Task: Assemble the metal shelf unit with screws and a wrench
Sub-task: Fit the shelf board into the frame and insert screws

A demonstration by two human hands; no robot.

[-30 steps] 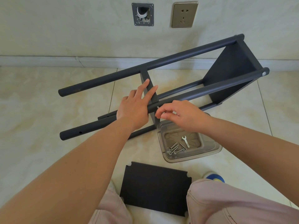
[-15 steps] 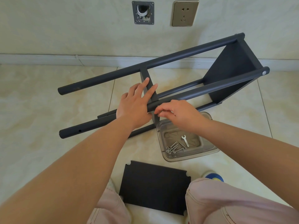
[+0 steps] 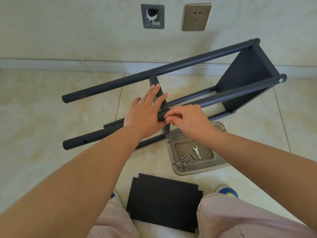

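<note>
Now moved a little left along the near tube since the earlier frame: right hand (image 3: 187, 121), fingertips pinched at the tube joint, whatever is pinched hidden. Left hand (image 3: 145, 112) laid flat and open on the middle panel, gripping nothing. Counted: four tubes in the shelf frame (image 3: 197, 62), centre of frame; one loose panel (image 3: 164, 201) at bottom; one tray (image 3: 221, 129) right of centre, under the right wrist, with one wrench (image 3: 196, 152) and several screws (image 3: 186, 159).

Person: 2 bare forearms, no sleeves; pale pink trousers (image 3: 240, 219) with stitched seams; blue-and-yellow shoe (image 3: 228, 191).
</note>
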